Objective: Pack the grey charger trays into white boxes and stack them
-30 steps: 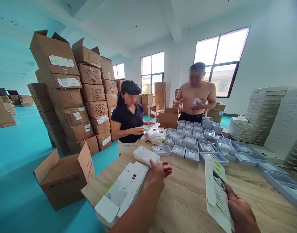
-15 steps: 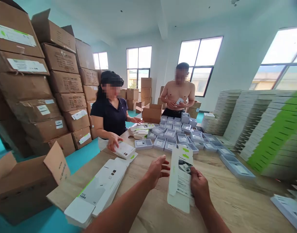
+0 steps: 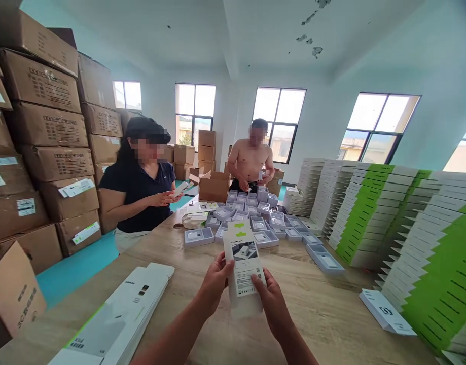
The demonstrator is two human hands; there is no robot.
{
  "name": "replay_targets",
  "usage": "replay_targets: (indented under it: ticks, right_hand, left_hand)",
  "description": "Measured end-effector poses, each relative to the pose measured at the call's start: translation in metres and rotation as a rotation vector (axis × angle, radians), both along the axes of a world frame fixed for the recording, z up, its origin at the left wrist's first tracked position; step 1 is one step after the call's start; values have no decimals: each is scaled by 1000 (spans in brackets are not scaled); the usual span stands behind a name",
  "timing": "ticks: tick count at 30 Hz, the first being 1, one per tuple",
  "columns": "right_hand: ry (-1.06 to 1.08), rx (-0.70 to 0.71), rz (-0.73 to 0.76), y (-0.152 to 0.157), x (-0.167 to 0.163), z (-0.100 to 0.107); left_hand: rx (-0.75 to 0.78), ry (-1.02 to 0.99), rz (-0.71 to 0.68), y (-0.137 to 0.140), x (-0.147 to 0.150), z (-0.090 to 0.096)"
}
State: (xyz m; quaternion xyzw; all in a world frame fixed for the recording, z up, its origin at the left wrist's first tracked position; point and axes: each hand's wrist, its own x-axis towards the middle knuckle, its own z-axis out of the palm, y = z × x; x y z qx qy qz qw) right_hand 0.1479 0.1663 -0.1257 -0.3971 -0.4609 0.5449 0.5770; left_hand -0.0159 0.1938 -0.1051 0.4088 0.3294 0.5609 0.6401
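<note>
While left grip (image 3: pixel 217 276) and right grip (image 3: pixel 271 296) pinch printed carton (image 3: pixel 242 258), wood-grain table (image 3: pixel 320 314) spreads beneath; windows (image 3: pixel 375 126) along far wall (image 3: pixel 326 116).

The flat white cardboard box (image 3: pixel 243 271) in the grip has green shapes (image 3: pixel 241 234), a dark picture (image 3: pixel 245 251) and black writing (image 3: pixel 243 280). Right of the grip, tall white cardboard stacks (image 3: pixel 438 253) have green bands. Beyond it, open box-shaped trays (image 3: pixel 277 219) are pale grey-blue.

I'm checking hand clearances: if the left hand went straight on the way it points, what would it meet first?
First the printed carton, which the left hand touches; beyond that, probably the grey trays, though depth is unclear.
</note>
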Motion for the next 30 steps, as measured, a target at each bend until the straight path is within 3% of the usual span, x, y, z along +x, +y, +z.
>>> replay_targets:
  ticks: [3,14,19,24,27,30]
  right_hand:
    - [-68,52,-39,0,-4,-5]
    - [-149,145,-266,5,-8,-19]
    - [-20,87,-179,8,-2,-11]
    - [76,18,-44,1,1,0]
    - [166,-47,133,-7,-3,4]
    - [192,-41,210,-10,-9,2]
  left_hand:
    - [20,-5,51,1,4,-3]
    - [238,0,2,-7,7,-6]
    - [223,-3,-47,-14,5,-3]
    - [228,-43,-204,-21,-6,15]
    - [283,75,-351,-24,-13,30]
    - [303,257,-355,-23,-13,39]
